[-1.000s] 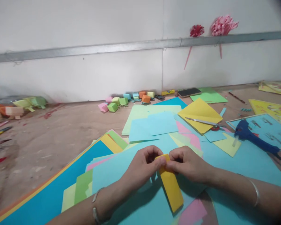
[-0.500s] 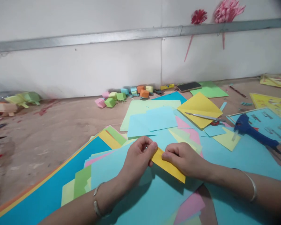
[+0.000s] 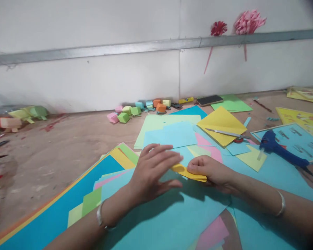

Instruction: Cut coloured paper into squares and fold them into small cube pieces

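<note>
A folded piece of yellow paper (image 3: 191, 173) is pinched in my right hand (image 3: 211, 173), thumb on top. It is held above the large light blue sheet (image 3: 156, 222). My left hand (image 3: 153, 170) is spread, its fingers stretched out over the left end of the yellow paper and partly hiding it. Whether those fingertips touch the paper I cannot tell. Under both hands lie overlapping coloured sheets, with a pink piece (image 3: 214, 232) at the front.
A blue glue gun (image 3: 284, 149) lies at the right. A craft knife (image 3: 226, 133) rests on a yellow square (image 3: 221, 121). Small paper cubes (image 3: 123, 117) and a phone (image 3: 210, 100) line the wall. Green paper shapes (image 3: 38, 113) sit far left.
My left hand has let go of the yellow paper and opened its fingers. The paper, still in my right hand, is tilted flatter, showing a narrower face. The view has shifted slightly.
</note>
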The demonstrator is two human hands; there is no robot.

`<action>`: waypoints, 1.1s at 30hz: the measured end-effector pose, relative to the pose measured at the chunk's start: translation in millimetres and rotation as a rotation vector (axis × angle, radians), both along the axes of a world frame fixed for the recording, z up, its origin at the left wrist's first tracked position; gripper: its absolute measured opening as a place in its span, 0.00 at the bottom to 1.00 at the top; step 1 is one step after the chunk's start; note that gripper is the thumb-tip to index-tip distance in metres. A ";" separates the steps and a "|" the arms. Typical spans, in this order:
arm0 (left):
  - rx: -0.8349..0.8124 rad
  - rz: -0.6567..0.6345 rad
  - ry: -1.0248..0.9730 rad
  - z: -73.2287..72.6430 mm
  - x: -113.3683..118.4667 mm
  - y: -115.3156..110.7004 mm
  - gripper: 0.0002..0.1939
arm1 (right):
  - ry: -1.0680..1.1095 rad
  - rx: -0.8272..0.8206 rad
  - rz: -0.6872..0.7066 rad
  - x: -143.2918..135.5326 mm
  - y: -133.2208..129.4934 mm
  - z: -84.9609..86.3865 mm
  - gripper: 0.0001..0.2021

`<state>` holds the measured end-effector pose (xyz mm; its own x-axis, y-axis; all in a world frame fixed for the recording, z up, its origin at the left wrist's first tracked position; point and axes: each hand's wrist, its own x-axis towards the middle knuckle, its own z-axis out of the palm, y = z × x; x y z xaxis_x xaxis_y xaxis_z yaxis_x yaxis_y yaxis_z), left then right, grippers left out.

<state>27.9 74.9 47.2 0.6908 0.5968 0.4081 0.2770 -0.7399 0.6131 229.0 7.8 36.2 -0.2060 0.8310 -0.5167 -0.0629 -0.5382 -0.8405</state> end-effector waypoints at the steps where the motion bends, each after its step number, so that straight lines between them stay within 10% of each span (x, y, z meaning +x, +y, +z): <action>1: 0.028 -0.031 0.058 0.4 -0.8 1.6 0.11 | 0.017 -0.016 0.039 1.9 0.7 0.1 0.20; 5: -0.106 0.013 0.141 4.0 -0.2 4.4 0.09 | -0.139 0.151 0.061 8.3 3.0 1.6 0.22; 13: -0.867 0.079 0.201 8.8 1.4 5.8 0.14 | -0.682 0.608 -0.040 10.0 2.8 1.7 0.13; 21: -0.498 0.092 0.348 2.6 -0.2 4.0 0.12 | -0.815 0.658 0.143 6.4 1.2 -13.5 0.09; 33: -0.537 0.150 0.506 0.7 -2.1 7.5 0.07 | -0.921 0.776 0.216 9.2 -1.1 -15.1 0.10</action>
